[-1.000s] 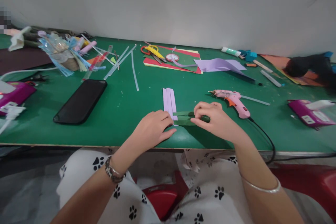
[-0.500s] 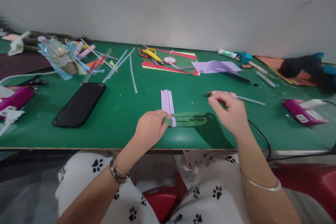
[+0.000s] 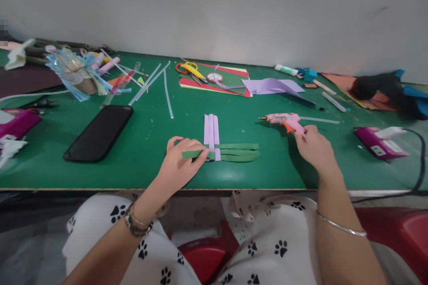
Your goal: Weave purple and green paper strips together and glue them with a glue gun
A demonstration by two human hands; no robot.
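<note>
Purple paper strips (image 3: 211,128) lie side by side on the table, pointing away from me. Green paper strips (image 3: 239,156) cross their near end and stretch off to the right. My left hand (image 3: 180,162) is at this crossing, its thumb and a finger closed on the end of a green strip (image 3: 191,154) that sticks out to the left. Over on the right, my right hand (image 3: 313,148) grips the handle end of a pink glue gun (image 3: 283,119) with an orange trigger. Its nozzle points left, and a clear glue stick (image 3: 321,120) projects from its back.
A black phone (image 3: 100,132) lies to the left. Scissors (image 3: 192,70), red paper (image 3: 214,87) and purple paper (image 3: 274,86) are spread along the back. Purple power sockets stand at both sides, the right one (image 3: 379,142) with a black cable.
My right hand has moved right and down to the glue gun's handle and closed on it. My left hand has shifted slightly left, and the green strip's end now shows across its fingers.
</note>
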